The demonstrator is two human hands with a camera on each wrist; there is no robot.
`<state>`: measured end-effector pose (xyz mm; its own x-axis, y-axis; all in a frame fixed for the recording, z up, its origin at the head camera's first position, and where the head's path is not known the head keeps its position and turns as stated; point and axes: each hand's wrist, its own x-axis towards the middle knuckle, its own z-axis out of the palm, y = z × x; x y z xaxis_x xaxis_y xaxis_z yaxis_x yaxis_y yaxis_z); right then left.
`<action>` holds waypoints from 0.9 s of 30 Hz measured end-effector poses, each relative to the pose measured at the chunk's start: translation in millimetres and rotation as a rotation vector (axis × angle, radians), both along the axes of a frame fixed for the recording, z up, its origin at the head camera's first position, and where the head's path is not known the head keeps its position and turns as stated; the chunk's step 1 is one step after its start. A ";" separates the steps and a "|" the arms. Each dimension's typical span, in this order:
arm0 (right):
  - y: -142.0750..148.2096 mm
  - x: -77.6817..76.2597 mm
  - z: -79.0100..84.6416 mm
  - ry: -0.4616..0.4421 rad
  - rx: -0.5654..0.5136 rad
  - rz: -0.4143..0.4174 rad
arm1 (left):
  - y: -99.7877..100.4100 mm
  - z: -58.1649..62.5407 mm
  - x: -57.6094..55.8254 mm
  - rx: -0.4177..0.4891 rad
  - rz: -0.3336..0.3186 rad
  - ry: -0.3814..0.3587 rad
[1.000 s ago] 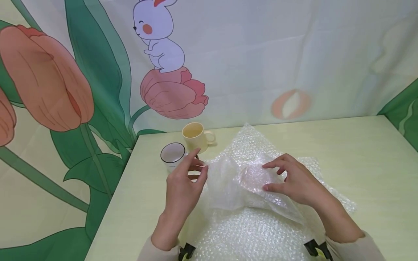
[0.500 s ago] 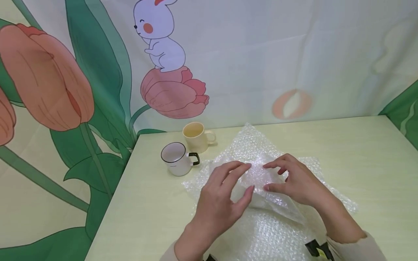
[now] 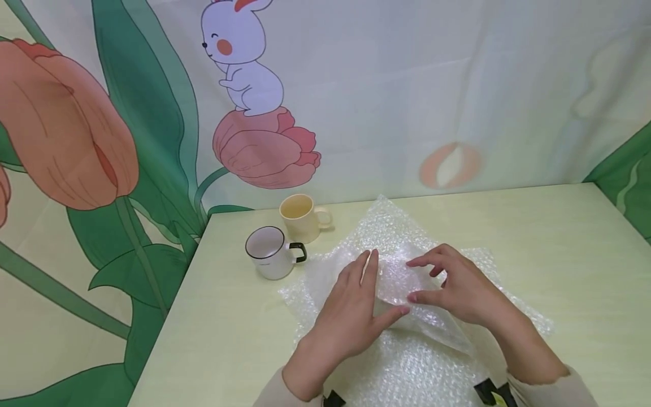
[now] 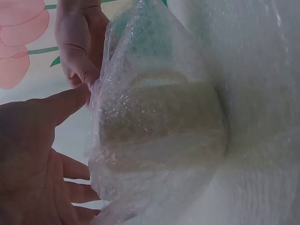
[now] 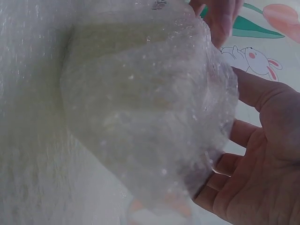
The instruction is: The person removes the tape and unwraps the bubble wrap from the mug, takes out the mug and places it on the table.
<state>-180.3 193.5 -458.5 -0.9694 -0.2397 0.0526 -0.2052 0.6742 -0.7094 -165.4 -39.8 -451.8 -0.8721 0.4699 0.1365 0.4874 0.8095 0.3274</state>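
A sheet of bubble wrap (image 3: 417,367) lies on the table, its near and side parts folded up round a mug-like thing (image 4: 159,122). Through the wrap, the left wrist view shows a dull yellowish body with a handle-shaped loop; its details are blurred. My left hand (image 3: 348,308) presses the left side of the bundle, fingers straight and thumb spread. On the other side my right hand (image 3: 458,285) holds the folded wrap between its thumb and curved fingers. In the right wrist view its fingers (image 5: 243,133) lie against the crinkled wrap.
Left of the wrap stands a white mug (image 3: 272,257) with a black rim and handle. Behind it is a pale yellow mug (image 3: 301,220). A printed cloth (image 3: 366,102) with tulips and a rabbit hangs along the back edge of the table (image 3: 574,243).
My left hand has moved right from beside the mugs onto the bundle, laying the left flap down and straightening its fingers. My right hand stays in place on the wrap.
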 end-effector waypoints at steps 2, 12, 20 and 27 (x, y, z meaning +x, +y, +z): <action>-0.2 -0.5 -0.5 0.004 0.004 -0.001 | -1.3 -2.1 -2.0 -0.017 0.010 -0.035; 2.0 1.9 -0.1 -0.005 -0.027 0.004 | -4.6 -10.1 -6.9 0.000 0.036 -0.142; 3.3 3.8 1.6 -0.003 -0.034 0.015 | -8.6 -10.5 -11.1 -0.018 0.046 -0.188; 3.4 3.4 0.6 -0.007 -0.033 0.021 | -15.4 -14.7 -20.3 0.016 0.049 -0.257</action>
